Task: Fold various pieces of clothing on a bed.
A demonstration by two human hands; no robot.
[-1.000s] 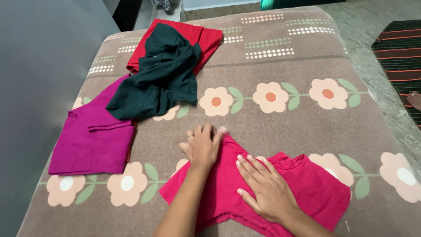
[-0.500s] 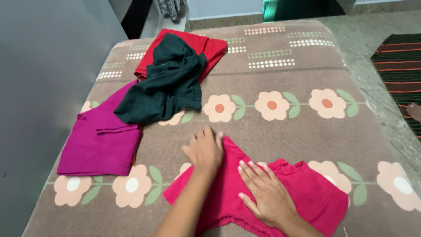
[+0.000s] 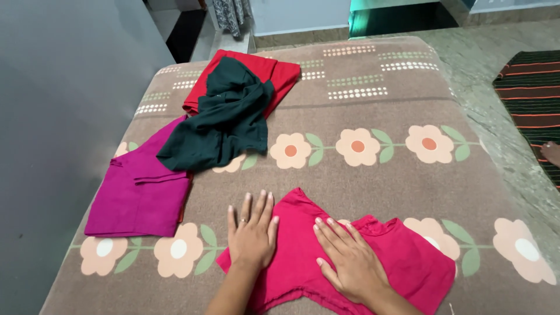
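Both sets of fingers lie flat and spread, gripping nothing: the left hand (image 3: 252,232) rests palm down with its fingers (image 3: 261,205) pointing away from the person, straddling the left edge of a pink garment (image 3: 402,265) so that some fingers sit on the cloth and others on the blanket, and a ring shows on one finger; the right hand (image 3: 349,256) presses flat on the middle of the same garment, fingers fanned toward the upper left. The pink garment lies spread on the near part of the bed, just in front of the person, and its lower hem and both forearms run out of the bottom of the view, so its full outline cannot be made out. It lies on a brown blanket (image 3: 379,111) with a row of pale flowers and bands of dots, covering the bed. Further out, well apart from the hands, lie three more pieces of clothing: a magenta one (image 3: 137,201) folded near the left edge, a dark green one (image 3: 224,125) crumpled over its upper corner, and a red one (image 3: 280,73) partly hidden under the green. That makes four garments in all. At the right edge a striped rug (image 3: 528,87) lies on the floor, cut off by the frame, with part of a foot (image 3: 551,153) barely showing.
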